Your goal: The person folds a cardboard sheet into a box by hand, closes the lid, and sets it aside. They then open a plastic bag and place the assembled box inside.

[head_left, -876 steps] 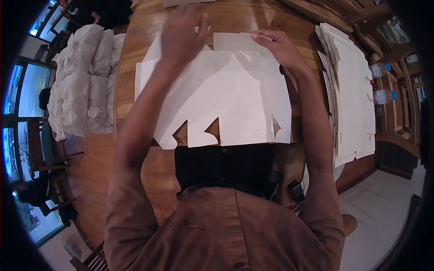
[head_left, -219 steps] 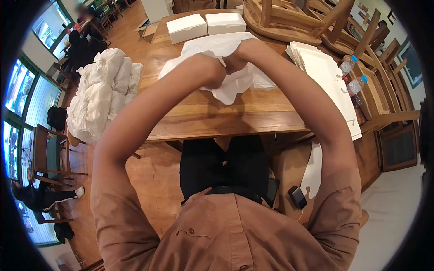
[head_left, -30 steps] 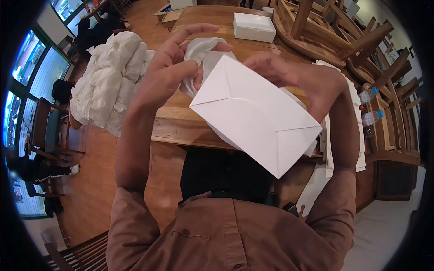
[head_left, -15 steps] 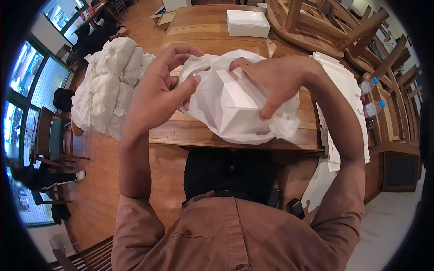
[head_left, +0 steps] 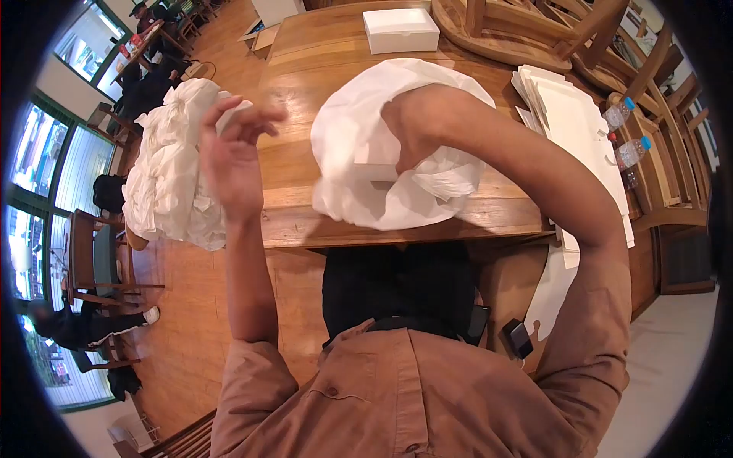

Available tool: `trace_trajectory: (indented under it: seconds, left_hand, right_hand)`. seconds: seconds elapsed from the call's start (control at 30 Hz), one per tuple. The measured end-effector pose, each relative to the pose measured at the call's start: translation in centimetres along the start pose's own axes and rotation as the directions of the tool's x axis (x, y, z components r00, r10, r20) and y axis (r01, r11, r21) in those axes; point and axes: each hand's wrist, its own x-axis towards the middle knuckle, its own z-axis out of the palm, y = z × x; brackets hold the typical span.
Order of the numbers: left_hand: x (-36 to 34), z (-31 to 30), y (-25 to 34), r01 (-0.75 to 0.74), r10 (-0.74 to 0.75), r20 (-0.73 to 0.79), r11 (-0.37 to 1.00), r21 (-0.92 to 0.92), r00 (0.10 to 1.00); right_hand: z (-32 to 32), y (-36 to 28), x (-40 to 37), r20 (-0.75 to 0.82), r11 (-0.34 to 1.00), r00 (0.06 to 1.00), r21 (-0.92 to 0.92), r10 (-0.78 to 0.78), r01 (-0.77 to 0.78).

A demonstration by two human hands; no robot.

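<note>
My right hand (head_left: 426, 126) reaches down into a white plastic bag (head_left: 347, 114) on the table. Its thumb lies at the edge of a white box (head_left: 372, 172) inside the bag, and its other fingers are mostly hidden by the hand and the bag. The bag's mouth is spread wide around my wrist. My left hand (head_left: 238, 156) is raised to the left of the bag, touching nothing, its fingers apart and somewhat blurred. It is close to a pile of filled white bags (head_left: 172, 172).
A closed white box (head_left: 401, 32) stands at the table's far side. Flat white cartons (head_left: 569, 130) are stacked on the right, beside plastic bottles (head_left: 631, 153) and upturned wooden chairs (head_left: 527, 30). A person (head_left: 84, 324) sits by the windows at left.
My left hand has let go of the bag's rim and moved left, away from it. My right hand has gone deeper into the bag, whose sides have puffed outward.
</note>
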Motion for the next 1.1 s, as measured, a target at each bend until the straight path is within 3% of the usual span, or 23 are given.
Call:
trace_trajectory:
  seconds: [0.07, 0.1, 0.17, 0.2, 0.23, 0.27, 0.3, 0.33, 0.4, 0.5, 0.6, 0.67, 0.8, 0.87, 0.9, 0.93, 0.97, 1.0, 1.03, 1.1]
  left_hand:
    - [0.7, -1.7, -5.0, 0.219, -0.201, -0.211, 0.973, 0.069, 0.957]
    - [1.4, -2.4, -7.9, 0.353, -0.315, -0.291, 0.931, 0.091, 0.904]
    - [1.7, -2.9, -12.6, 0.507, -0.555, -0.159, 0.821, -0.263, 0.816]
    - [1.9, -2.3, -14.2, 0.562, -0.613, -0.075, 0.761, -0.325, 0.787]
    - [2.1, -1.2, -15.0, 0.615, -0.661, 0.014, 0.691, -0.379, 0.751]
    - [2.4, -0.6, -15.1, 0.610, -0.656, 0.012, 0.695, -0.382, 0.755]
    - [2.6, 0.1, -15.0, 0.738, -0.738, 0.183, 0.553, -0.386, 0.649]
    - [2.9, 1.0, -14.5, 0.845, -0.783, 0.349, 0.397, -0.357, 0.515]
    - [2.8, 3.0, -13.0, 0.854, -0.783, 0.359, 0.400, -0.333, 0.508]
    - [2.2, 3.3, -12.6, 0.865, -0.765, 0.421, 0.361, -0.347, 0.488]
    - [1.8, 2.3, -13.3, 0.847, -0.715, 0.480, 0.313, -0.430, 0.508]
    - [1.8, 1.7, -13.6, 0.846, -0.721, 0.507, 0.209, -0.490, 0.472]
    - [1.6, 0.1, -15.0, 0.867, -0.737, 0.499, 0.239, -0.437, 0.455]
    - [1.4, -1.6, -15.6, 0.891, -0.723, 0.522, 0.362, -0.273, 0.453]
    - [1.3, -2.4, -15.9, 0.890, -0.725, 0.520, 0.406, -0.206, 0.451]
    - [1.1, -3.0, -16.2, 0.891, -0.739, 0.507, 0.423, -0.162, 0.443]
    - [0.9, -3.6, -16.5, 0.892, -0.751, 0.496, 0.433, -0.126, 0.435]
    - [0.6, -4.1, -17.0, 0.894, -0.765, 0.479, 0.437, -0.102, 0.429]
    - [0.4, -4.4, -17.2, 0.894, -0.776, 0.465, 0.438, -0.092, 0.427]
    - [0.2, -4.8, -17.8, 0.897, -0.788, 0.447, 0.435, -0.083, 0.424]
  right_hand:
    - [-1.1, -0.3, -0.6, 0.163, 0.998, 0.987, -0.061, 0.011, -0.001]
    - [-1.5, -0.3, -0.8, 0.163, 0.998, 0.987, -0.064, 0.011, -0.001]
    - [-2.1, -0.3, -0.8, 0.261, 0.999, 0.965, -0.031, -0.024, 0.033]
    - [-1.4, 0.1, 0.2, 0.257, 0.999, 0.966, -0.038, -0.024, 0.035]
    - [0.3, 0.6, 1.8, 0.161, 0.992, 0.984, -0.083, -0.080, 0.094]
    - [1.2, 1.2, 2.6, 0.068, 0.980, 0.988, -0.134, -0.139, 0.147]
    - [1.3, 1.8, 2.3, 0.069, 0.979, 0.988, -0.140, -0.137, 0.146]
    - [1.5, 2.5, 1.9, -0.034, 0.979, 0.983, -0.099, -0.182, 0.177]
    - [2.0, 4.1, 1.0, -0.241, 0.968, 0.938, -0.027, -0.250, 0.251]
    - [3.0, 5.1, 0.0, -0.530, 0.921, 0.795, 0.064, -0.295, 0.384]
    - [2.9, 4.7, 0.3, -0.571, 0.896, 0.755, 0.074, -0.322, 0.438]
    - [2.5, 4.4, 0.5, -0.553, 0.891, 0.762, 0.073, -0.337, 0.448]
    - [1.3, 3.3, 0.3, -0.448, 0.893, 0.811, 0.058, -0.376, 0.445]
    - [-0.1, 2.4, -0.2, -0.397, 0.901, 0.835, 0.045, -0.381, 0.432]
    - [-1.3, 1.4, -0.3, -0.073, 0.972, 0.971, 0.039, -0.227, 0.230]
    - [-1.8, 0.8, -0.5, 0.250, 0.999, 0.968, -0.037, -0.019, 0.030]
    - [-1.3, 1.0, -1.0, 0.251, 0.999, 0.968, -0.040, -0.022, 0.033]
    - [-0.2, 1.4, -1.9, -0.013, 0.989, 0.989, 0.022, -0.146, 0.147]
    - [0.4, 1.3, -2.9, -0.280, 0.961, 0.928, 0.054, -0.246, 0.271]
    - [-0.3, 0.6, -6.6, -0.288, 0.966, 0.936, 0.103, -0.200, 0.238]
